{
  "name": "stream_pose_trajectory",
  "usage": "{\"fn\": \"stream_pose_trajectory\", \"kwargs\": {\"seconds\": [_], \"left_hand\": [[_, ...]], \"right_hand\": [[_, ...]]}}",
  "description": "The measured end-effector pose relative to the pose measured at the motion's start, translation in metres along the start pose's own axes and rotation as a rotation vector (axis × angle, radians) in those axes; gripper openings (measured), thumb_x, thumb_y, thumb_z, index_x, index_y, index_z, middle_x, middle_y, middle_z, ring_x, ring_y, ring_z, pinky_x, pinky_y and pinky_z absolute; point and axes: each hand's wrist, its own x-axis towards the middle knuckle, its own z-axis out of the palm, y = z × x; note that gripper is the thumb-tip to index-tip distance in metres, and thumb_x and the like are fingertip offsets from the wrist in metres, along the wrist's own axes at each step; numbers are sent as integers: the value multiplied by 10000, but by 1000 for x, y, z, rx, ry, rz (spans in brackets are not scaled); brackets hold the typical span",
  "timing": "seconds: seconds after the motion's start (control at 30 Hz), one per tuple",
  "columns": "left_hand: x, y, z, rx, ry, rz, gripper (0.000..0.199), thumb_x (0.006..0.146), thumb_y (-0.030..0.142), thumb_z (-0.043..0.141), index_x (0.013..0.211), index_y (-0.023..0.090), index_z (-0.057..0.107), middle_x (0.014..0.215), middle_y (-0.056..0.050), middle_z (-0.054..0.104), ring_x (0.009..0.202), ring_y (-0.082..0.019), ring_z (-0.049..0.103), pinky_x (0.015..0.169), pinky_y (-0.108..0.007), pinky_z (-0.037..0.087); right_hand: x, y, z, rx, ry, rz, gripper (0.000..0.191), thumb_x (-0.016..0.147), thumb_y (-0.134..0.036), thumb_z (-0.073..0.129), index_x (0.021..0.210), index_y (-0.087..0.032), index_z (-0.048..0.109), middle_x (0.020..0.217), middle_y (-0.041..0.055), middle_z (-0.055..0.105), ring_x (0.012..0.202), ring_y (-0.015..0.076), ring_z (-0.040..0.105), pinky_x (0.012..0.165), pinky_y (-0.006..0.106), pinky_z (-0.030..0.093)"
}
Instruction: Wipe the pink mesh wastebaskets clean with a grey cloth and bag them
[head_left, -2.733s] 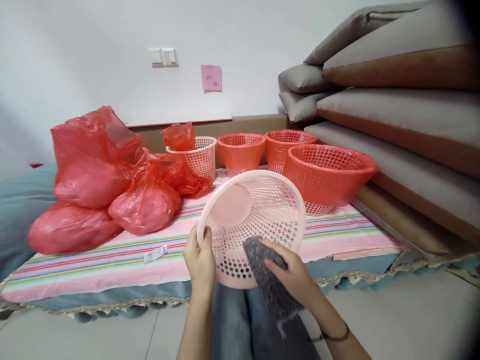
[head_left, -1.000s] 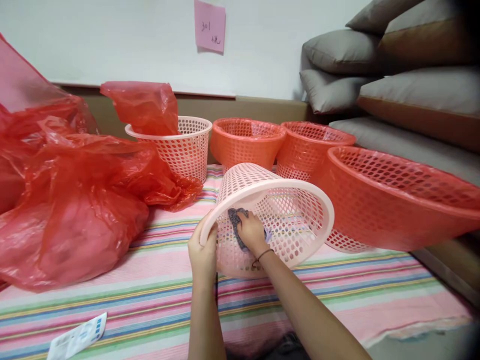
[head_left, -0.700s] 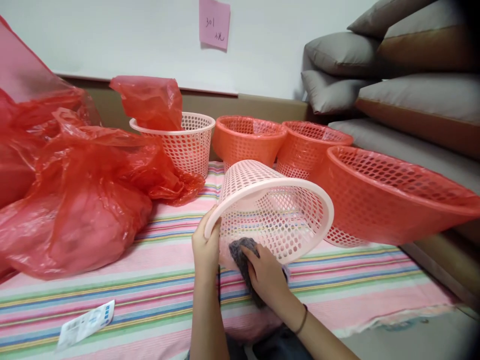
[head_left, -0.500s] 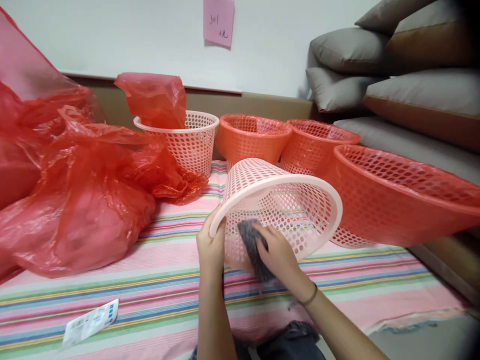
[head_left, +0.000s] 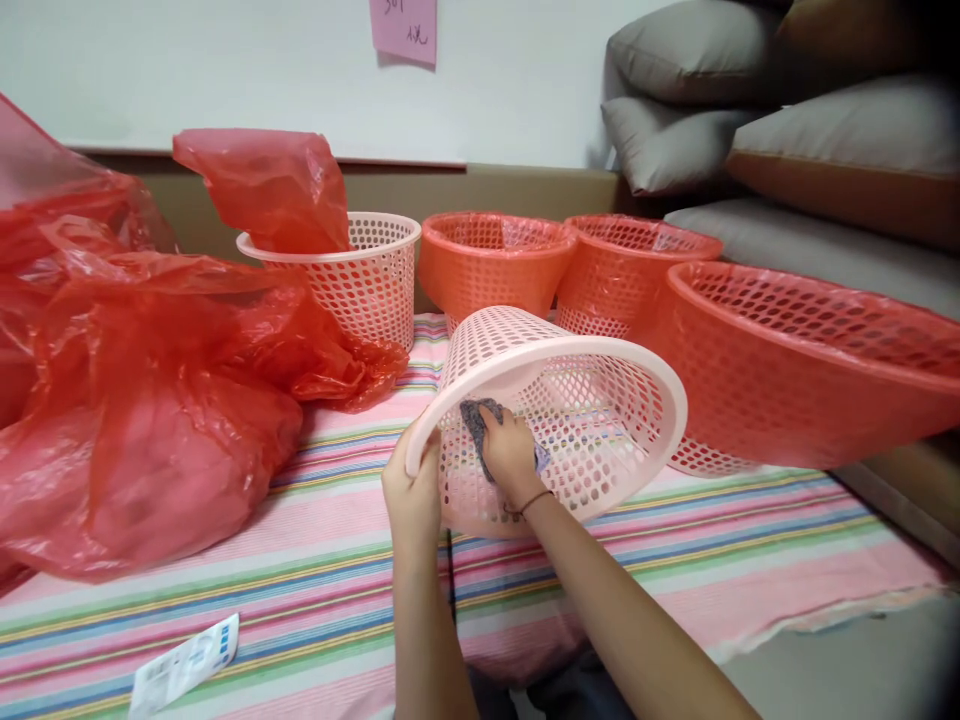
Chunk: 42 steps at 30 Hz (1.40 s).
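Observation:
A pale pink plastic basket (head_left: 660, 400) with round holes lies tilted on its side, its mouth facing me. My left hand (head_left: 415, 488) is closed around the left part of its rim. Inside the basket, my right hand (head_left: 511, 455) grips a dark grey cloth (head_left: 475, 418), pressed against or close to the left inner wall; actual contact is hard to make out. A bit of something light purple shows beside that hand's wrist, too small to name.
Three baskets lined with red plastic bags stand behind and right: one (head_left: 495, 262), another (head_left: 637, 265), a large one (head_left: 795, 390). Left are heaped red bags (head_left: 172, 420) and a pink basket (head_left: 375, 290). A white label (head_left: 187, 662) lies on the striped cloth (head_left: 330, 590). Grey cushions (head_left: 690, 50) are stacked right.
My right hand has moved deeper into the basket with the grey cloth, up and to the left. My left hand stays on the rim. The view has shifted slightly.

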Motion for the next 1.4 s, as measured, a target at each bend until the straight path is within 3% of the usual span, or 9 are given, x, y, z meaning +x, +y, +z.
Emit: {"fn": "stream_pose_trajectory", "kwargs": {"seconds": [0.23,0.33,0.43,0.57,0.67,0.73,0.93,1.23,1.4], "left_hand": [[0,3,0,-30,-23,10,297,799,395,658,986,175,726,1024,-77,735,1034,-261,655,951,-379,479],[0,0,-2,-57,-46,0,322,804,399,659,1036,181,711,1073,-77,724,1048,-252,644,962,-373,468],[1,-4,-3,-93,-53,-45,324,772,376,688,1030,181,708,1042,-68,725,1011,-242,647,946,-363,464],[1,-6,-3,-102,-52,-63,265,739,332,697,961,189,713,937,-37,724,941,-229,652,902,-348,468],[1,-3,-1,-72,-51,-17,242,755,324,677,954,190,710,929,-33,722,966,-237,647,920,-351,460],[2,1,0,-40,-59,4,243,767,306,663,978,194,707,960,-35,724,983,-240,647,928,-351,460],[5,6,5,-4,-111,58,257,811,325,639,1031,206,698,1120,-52,708,1095,-253,628,982,-358,455],[0,7,3,-38,-96,36,344,805,342,666,1117,198,688,1171,-64,698,1142,-260,613,1024,-360,437],[-4,5,-5,32,-135,4,385,793,405,667,1092,168,717,1137,-88,721,1141,-296,620,1048,-416,426]], "right_hand": [[-109,25,-22,57,-28,-240,488,917,-110,398,1369,-232,534,1083,133,610,933,255,554,826,379,465],[-134,35,-29,129,-29,-296,503,899,-83,393,1359,-221,543,1061,133,605,932,256,552,832,389,482],[-109,39,-45,234,34,-254,463,919,-117,394,1349,-204,543,1096,125,601,1002,244,546,896,366,473],[-21,32,-58,138,45,-110,461,925,-156,426,1373,-214,517,1162,113,604,1081,239,543,978,339,417],[34,23,-45,99,23,-13,447,928,-188,434,1364,-201,530,1188,140,598,1056,259,556,939,352,424],[50,19,-29,83,12,23,436,931,-215,445,1357,-200,538,1226,153,581,1077,274,545,933,369,420],[34,19,-3,52,-25,62,444,953,-260,423,1389,-237,510,1180,160,592,1044,281,560,918,396,415],[-54,8,-36,161,-115,72,433,878,-189,527,1295,-286,591,1054,97,644,939,234,623,822,311,468],[-55,29,-57,311,16,-17,446,900,-154,497,1330,-245,577,1113,100,639,1043,229,584,943,325,445]]}}
